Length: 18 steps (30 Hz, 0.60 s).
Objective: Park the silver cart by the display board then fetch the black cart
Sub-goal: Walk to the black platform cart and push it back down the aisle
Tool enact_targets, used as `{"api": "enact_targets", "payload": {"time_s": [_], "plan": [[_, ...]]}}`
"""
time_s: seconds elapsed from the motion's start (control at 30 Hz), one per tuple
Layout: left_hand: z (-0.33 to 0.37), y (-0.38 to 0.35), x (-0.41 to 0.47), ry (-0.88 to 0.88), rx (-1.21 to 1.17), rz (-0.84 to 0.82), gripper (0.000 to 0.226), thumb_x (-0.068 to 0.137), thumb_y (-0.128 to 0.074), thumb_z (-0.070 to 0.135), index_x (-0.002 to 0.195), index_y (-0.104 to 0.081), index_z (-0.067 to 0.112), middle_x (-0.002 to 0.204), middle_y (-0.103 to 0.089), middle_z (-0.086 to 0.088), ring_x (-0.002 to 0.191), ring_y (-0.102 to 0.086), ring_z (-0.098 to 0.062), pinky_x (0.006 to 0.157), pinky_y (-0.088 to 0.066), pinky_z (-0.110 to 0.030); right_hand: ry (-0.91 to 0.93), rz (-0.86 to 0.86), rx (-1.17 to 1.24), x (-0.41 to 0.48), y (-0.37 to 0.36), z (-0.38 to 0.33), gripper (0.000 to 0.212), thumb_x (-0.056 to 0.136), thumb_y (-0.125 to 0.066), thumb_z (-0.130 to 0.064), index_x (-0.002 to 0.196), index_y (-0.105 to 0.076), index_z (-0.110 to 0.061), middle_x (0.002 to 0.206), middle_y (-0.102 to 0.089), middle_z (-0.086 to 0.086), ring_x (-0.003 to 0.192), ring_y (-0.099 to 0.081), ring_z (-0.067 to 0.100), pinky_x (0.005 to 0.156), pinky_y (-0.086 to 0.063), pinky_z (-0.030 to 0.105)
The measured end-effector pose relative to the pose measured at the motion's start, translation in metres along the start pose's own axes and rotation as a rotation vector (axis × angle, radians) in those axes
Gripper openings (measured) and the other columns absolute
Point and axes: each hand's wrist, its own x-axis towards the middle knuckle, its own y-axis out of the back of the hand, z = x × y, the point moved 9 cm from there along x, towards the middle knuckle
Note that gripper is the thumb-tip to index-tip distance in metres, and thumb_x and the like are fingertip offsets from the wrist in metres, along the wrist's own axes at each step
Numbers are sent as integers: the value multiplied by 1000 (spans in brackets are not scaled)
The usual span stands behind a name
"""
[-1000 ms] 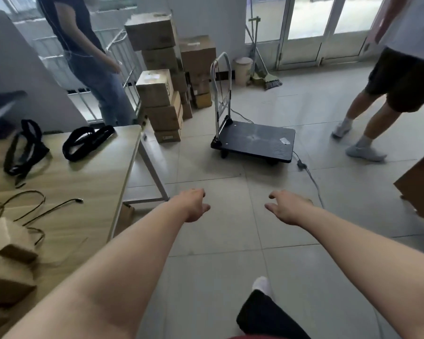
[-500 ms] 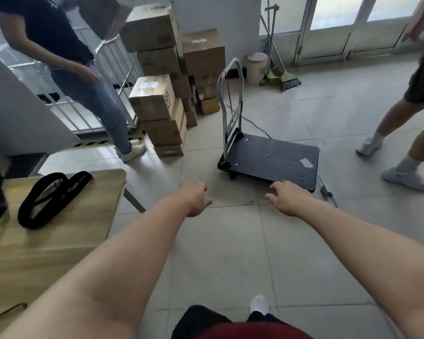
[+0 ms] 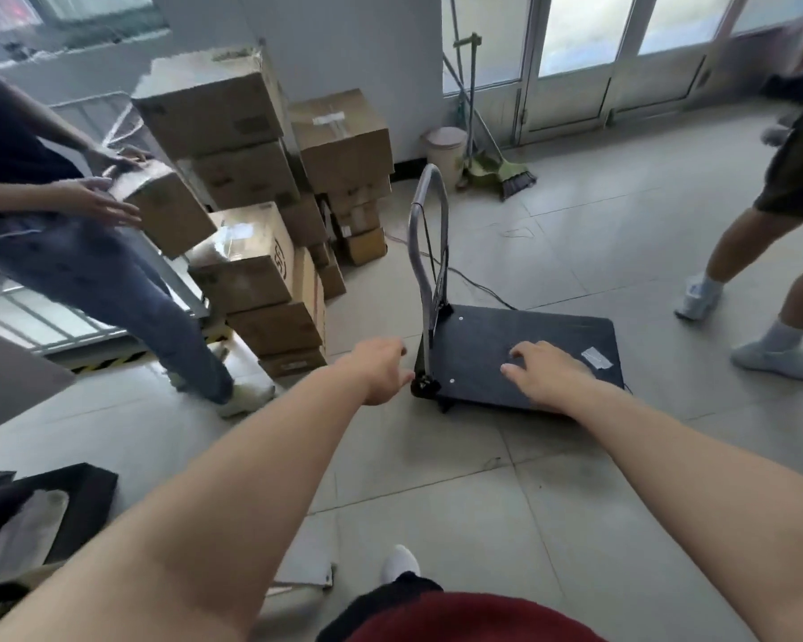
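The black cart [image 3: 492, 345], a flat black platform on small wheels, stands on the tiled floor ahead of me. Its upright silver handle [image 3: 430, 252] rises at the platform's left end. Both my arms reach forward toward it. My left hand [image 3: 381, 370] hovers just left of the handle's base, fingers loosely apart, holding nothing. My right hand [image 3: 548, 375] is spread in front of the platform's near edge, also holding nothing. Neither hand touches the cart. The silver cart and the display board are out of view.
Stacked cardboard boxes [image 3: 256, 238] rise left of the cart. A person in jeans [image 3: 112, 289] at the left holds a box [image 3: 163, 210]. Another person's legs [image 3: 761, 280] stand right of the cart. A cable [image 3: 478, 282] runs across the floor behind it. A broom [image 3: 501, 169] leans by the glass doors.
I have walked toward the black cart, which now looks larger and nearer. The wooden table has dropped out of view at the left. The person at the left now holds a box.
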Motion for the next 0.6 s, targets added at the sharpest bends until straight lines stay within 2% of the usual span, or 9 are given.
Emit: {"api": "enact_targets", "payload": {"time_s": [0.2, 0.4, 0.6], "plan": [[-41, 65, 94, -77, 64, -8, 52, 97, -48, 37, 143, -39, 15, 147, -42, -8, 134, -39, -30, 112, -33, -42, -106, 8, 85, 72, 14, -34, 49, 94, -37, -48, 137, -40, -24, 140, -45, 3, 125, -45, 29, 91, -44, 44], [-41, 124, 189, -111, 65, 59, 48, 97, -49, 28, 142, -38, 17, 145, -44, -8, 132, -41, -30, 107, -36, -44, -81, 47, 149, 164, 47, -68, 48, 95, -38, -45, 136, -42, -21, 141, -44, 6, 126, -45, 29, 96, -44, 45], [-41, 167, 261, -116, 64, 55, 52, 96, -53, 24, 144, -36, 18, 146, -42, -8, 134, -40, -29, 108, -36, -45, -53, 36, 233, 251, 79, -99, 38, 95, -42, -41, 122, -54, -18, 127, -56, 11, 116, -53, 32, 87, -44, 42]]}}
